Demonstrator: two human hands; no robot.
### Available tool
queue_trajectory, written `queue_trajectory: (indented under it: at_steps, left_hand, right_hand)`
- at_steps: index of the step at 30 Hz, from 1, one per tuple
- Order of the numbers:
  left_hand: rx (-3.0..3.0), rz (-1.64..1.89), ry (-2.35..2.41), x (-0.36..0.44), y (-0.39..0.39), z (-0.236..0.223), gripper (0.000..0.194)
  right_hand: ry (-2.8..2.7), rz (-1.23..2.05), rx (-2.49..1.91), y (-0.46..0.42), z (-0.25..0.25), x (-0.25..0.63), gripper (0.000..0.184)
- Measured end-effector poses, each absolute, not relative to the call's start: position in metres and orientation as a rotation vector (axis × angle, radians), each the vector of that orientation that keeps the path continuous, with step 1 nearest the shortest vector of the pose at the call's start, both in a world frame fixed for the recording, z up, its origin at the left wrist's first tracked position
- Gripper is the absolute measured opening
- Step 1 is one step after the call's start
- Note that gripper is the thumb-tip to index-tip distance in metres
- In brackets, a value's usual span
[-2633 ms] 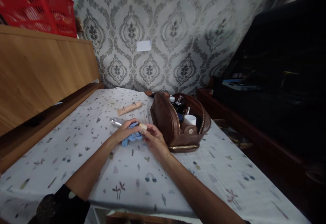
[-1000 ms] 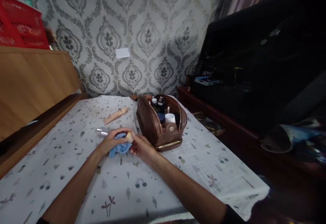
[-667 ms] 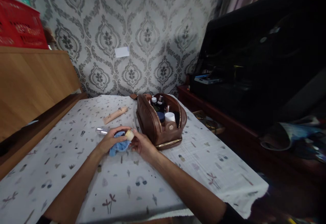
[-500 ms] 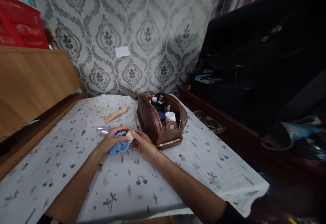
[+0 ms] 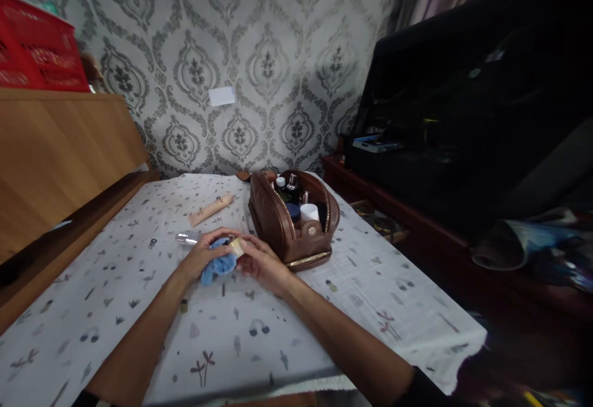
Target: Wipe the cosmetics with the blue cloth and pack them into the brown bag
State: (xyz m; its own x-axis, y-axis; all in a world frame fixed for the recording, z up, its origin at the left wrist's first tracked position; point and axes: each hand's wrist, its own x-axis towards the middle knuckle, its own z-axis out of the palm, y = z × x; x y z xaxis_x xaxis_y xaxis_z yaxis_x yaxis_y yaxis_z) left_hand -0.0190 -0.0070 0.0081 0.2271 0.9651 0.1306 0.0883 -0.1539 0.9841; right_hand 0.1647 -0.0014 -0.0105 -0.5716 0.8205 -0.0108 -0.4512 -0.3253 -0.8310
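Observation:
My left hand point(image 5: 204, 255) is closed on a crumpled blue cloth point(image 5: 218, 265) and presses it against a small cream-coloured object point(image 5: 236, 246). My right hand point(image 5: 262, 261) pinches that object from the right. Both hands hover just above the patterned tablecloth point(image 5: 231, 333). Just right of them stands an open brown leather toiletry bag point(image 5: 278, 228) with bottles and a white-capped jar inside.
A clear silver-capped bottle point(image 5: 186, 238) lies behind my left hand, and a beige tube point(image 5: 210, 210) lies farther back. A wooden headboard point(image 5: 55, 154) with a red crate point(image 5: 37, 49) is on the left. Dark furniture point(image 5: 463, 147) stands on the right past the table edge.
My hands stay together on the cloth and the small object, turning it slightly. The view has shifted right since the earliest frame; nothing else on the table moved.

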Motion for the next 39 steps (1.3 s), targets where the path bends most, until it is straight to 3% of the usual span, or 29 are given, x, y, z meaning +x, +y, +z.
queue_trajectory:
  at_steps: [3,9,14,20,25,33,39]
  left_hand:
    - [1.381,1.186,0.994,-0.02,-0.007,0.008,0.055]
    - [1.224,1.289,1.096,-0.018,-0.006,0.012,0.051]
    - [1.237,1.228,1.127,-0.015,-0.006,0.011,0.049]
    - [1.428,1.144,1.219,-0.017,-0.004,0.003,0.049]
    - [1.498,1.064,1.257,-0.019,-0.002,-0.001,0.05]
    - [1.549,1.01,1.315,-0.016,-0.003,0.002,0.044]
    - [1.61,0.952,1.357,-0.021,-0.003,-0.001,0.041]
  right_hand:
    - [-1.18,1.895,-0.545,-0.01,-0.001,0.172,0.056]
    - [-1.453,1.661,-0.439,-0.031,0.056,0.209,0.044]
    - [-1.341,1.177,-0.517,0.0,0.107,0.253,0.042]
    - [-1.891,0.471,-1.086,0.047,0.096,0.285,0.03]
    - [-2.258,0.13,-1.178,0.041,0.091,0.283,0.026]
    - [-2.375,0.381,-1.176,0.05,0.106,0.286,0.02]
    - [-2.425,0.342,-1.248,0.051,0.106,0.287,0.015]
